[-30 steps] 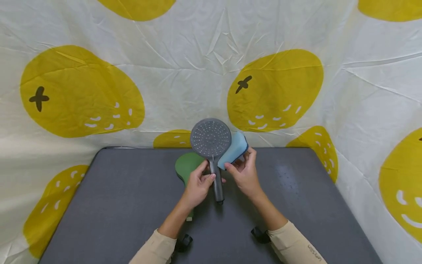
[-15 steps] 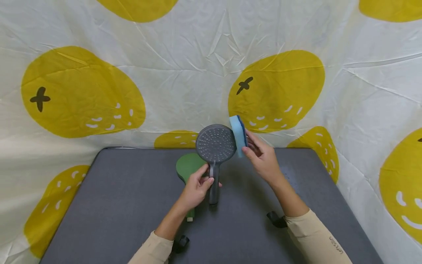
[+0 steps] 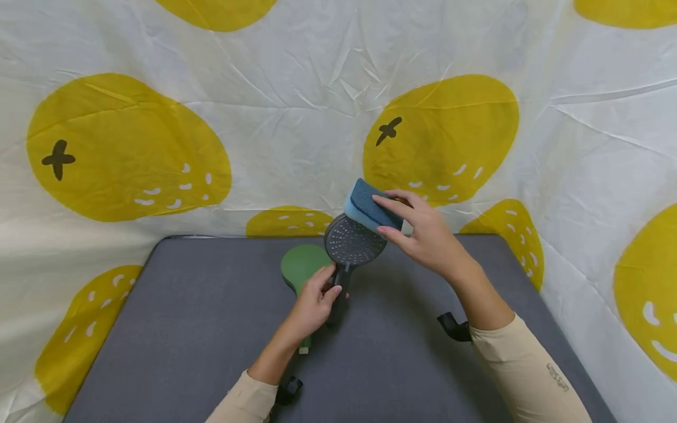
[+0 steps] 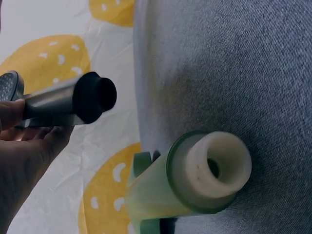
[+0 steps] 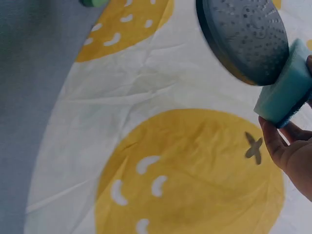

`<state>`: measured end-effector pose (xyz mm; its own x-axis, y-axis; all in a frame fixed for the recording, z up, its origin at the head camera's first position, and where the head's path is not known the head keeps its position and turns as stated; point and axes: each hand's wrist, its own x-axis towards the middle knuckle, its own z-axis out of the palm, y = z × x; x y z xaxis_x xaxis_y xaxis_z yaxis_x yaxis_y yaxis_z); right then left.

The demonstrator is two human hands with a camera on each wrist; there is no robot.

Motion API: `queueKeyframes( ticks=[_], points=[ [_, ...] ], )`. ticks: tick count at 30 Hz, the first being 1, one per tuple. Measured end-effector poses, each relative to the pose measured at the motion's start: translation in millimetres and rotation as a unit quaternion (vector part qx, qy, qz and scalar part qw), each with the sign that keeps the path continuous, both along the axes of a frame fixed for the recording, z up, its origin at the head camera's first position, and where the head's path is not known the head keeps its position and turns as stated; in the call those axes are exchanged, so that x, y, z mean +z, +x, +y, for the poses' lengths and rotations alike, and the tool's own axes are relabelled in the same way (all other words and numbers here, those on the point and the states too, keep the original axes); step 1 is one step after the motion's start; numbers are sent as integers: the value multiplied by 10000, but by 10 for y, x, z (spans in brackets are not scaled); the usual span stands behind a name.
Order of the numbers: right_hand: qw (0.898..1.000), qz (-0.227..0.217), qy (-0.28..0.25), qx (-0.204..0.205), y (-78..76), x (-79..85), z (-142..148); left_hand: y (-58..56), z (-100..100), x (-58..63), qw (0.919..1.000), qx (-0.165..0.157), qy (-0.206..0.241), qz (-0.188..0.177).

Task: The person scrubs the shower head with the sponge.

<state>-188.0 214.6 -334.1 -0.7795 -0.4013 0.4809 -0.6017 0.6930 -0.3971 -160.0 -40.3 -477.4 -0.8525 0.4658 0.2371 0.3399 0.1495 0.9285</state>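
My left hand (image 3: 314, 301) grips a dark grey shower head (image 3: 353, 242) by its handle, the nozzle face turned up toward me and tilted to the right. The hollow end of the handle (image 4: 68, 100) shows in the left wrist view. Between fingers and thumb my right hand (image 3: 431, 235) holds a two-layer sponge (image 3: 372, 204), light blue foam below and dark blue scouring layer on top. In the right wrist view the foam side meets the rim of the shower head (image 5: 248, 39). Part of the nozzle face is hidden behind the sponge in the head view.
A green shower head (image 3: 302, 264) lies on the grey table (image 3: 211, 329), left of my left hand; its pale threaded end (image 4: 219, 165) points toward me. Behind the table hangs a white curtain (image 3: 296, 147) with yellow fruit prints. Black straps with wrist cameras sit at both sleeves.
The sponge has gone from the shower head's right side near the handle, up along the rim to its upper right edge. The shower head has tilted to the right.
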Motion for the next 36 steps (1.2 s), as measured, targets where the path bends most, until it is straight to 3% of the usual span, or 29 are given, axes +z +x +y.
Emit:
queueKeyframes(
  ticks=[7, 15, 18, 20, 26, 30, 36],
  points=[
    [9944, 519, 917, 125, 50, 92, -224, 10, 10, -32, 9971, 363, -478, 474],
    [9715, 1579, 1752, 232, 134, 67, -503, 7, 56, -30, 9936, 722, -576, 649],
    [9623, 1800, 2031, 199, 177, 47, -570, 10, 60, -28, 9926, 762, -573, 758],
    [9617, 1806, 2056, 161, 197, 46, -583, 15, 61, -36, 9920, 795, -566, 805],
    [9834, 1253, 1313, 22, 143, 117, -411, 16, 49, -46, 9957, 745, -22, 558],
    [9962, 529, 685, -70, 97, 107, -231, 18, 23, -33, 9969, 690, 200, 332],
    [9988, -338, -127, -340, 61, -9, 14, 23, 2, -23, 9980, 487, 405, 42]
  ],
)
